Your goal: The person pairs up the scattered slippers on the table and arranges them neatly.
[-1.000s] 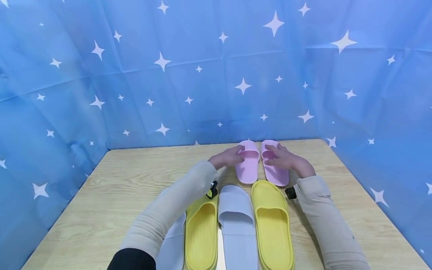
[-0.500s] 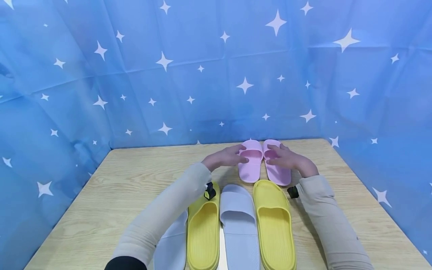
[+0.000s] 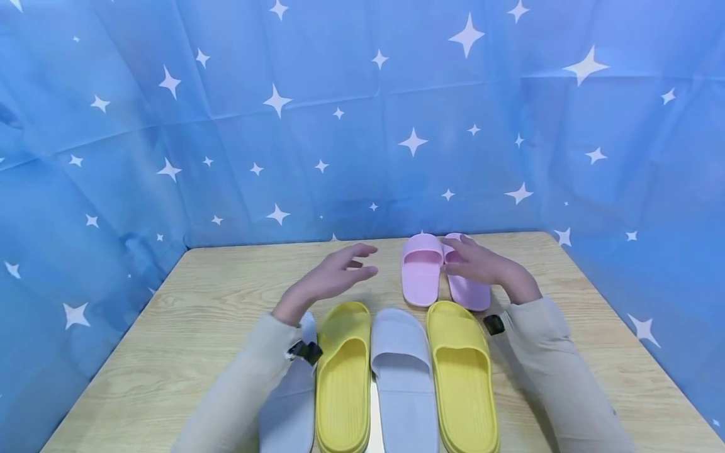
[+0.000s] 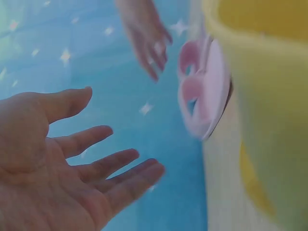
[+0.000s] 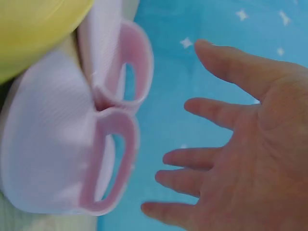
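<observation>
Maybe we're between grabs, left hand (image 3: 331, 275) and right hand (image 3: 481, 263) empty; pink slippers (image 3: 420, 286) near the far edge of the surface (image 3: 198, 327) would need pinching.

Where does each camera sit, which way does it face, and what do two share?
Head: worn on the head, facing forward and down at the table; left hand, right hand and both sleeves show.
Left wrist: on that wrist, facing past its hand toward curtain and pink slippers; both hands show.
Right wrist: on that wrist, facing past its hand toward pink slippers; only the right hand shows.
Both wrist views share the pink slippers and curtain.
</observation>
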{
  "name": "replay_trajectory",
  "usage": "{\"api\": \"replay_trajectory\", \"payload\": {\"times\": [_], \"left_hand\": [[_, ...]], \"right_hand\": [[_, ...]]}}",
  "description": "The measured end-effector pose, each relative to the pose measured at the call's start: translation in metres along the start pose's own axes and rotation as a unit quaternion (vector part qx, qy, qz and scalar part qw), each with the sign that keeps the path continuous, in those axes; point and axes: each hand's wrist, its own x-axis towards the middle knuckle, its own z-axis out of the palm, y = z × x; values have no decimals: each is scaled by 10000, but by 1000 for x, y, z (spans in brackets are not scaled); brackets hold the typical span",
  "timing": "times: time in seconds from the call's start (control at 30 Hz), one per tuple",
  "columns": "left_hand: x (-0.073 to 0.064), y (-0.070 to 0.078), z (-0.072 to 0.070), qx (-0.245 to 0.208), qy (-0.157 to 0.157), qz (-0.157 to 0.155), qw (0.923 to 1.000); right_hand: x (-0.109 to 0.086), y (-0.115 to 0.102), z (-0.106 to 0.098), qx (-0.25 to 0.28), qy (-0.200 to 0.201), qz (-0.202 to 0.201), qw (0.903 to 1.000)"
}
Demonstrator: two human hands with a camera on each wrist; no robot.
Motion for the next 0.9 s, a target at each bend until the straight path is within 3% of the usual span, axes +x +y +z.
{"api": "replay_trajectory", "payload": {"times": [0.17,0.27,0.4,0.53,0.7,0.9], "left_hand": [[-38,-18,-26,148,674,-138,9975],[-56,-25,-35,440,826,-282,9952],[-76,-26,-36,1398,451,-827,9857],[-93,-22,-29,2241,-234,-1677,9597],[-102,-22,-23,2442,-639,-2312,9396],[-99,-28,-19,2403,-752,-2616,9318]], "right_hand": [[-16,-23,2,12,150,-393,9991],[-29,-40,7,0,78,-679,9977],[-46,-68,22,20,-184,-1090,9939],[-61,-97,43,-155,-851,-932,9919],[-65,-120,65,-488,-1580,-744,9834],[-62,-124,81,-599,-1921,-527,9781]]}}
